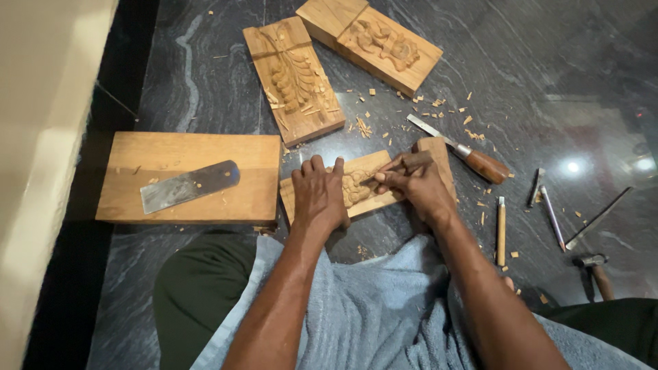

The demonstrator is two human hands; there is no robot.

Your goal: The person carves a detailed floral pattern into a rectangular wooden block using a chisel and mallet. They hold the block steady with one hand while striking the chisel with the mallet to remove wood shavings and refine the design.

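A small carved wooden block [367,168] lies on the dark stone floor in front of my lap. My left hand [319,195] presses flat on its left part, fingers spread over the wood. My right hand [411,181] grips a thin carving tool [384,171] whose tip touches the relief carving in the block's middle. Part of the block is hidden under both hands.
A plain wooden board [123,181] with a flat metal blade [188,185] lies at left. Two carved panels [295,79] [377,41] lie farther off. A wooden-handled chisel [466,154], several thin tools [502,229] and a hammer [598,270] lie at right. A blue towel [370,315] covers my lap. Wood chips are scattered about.
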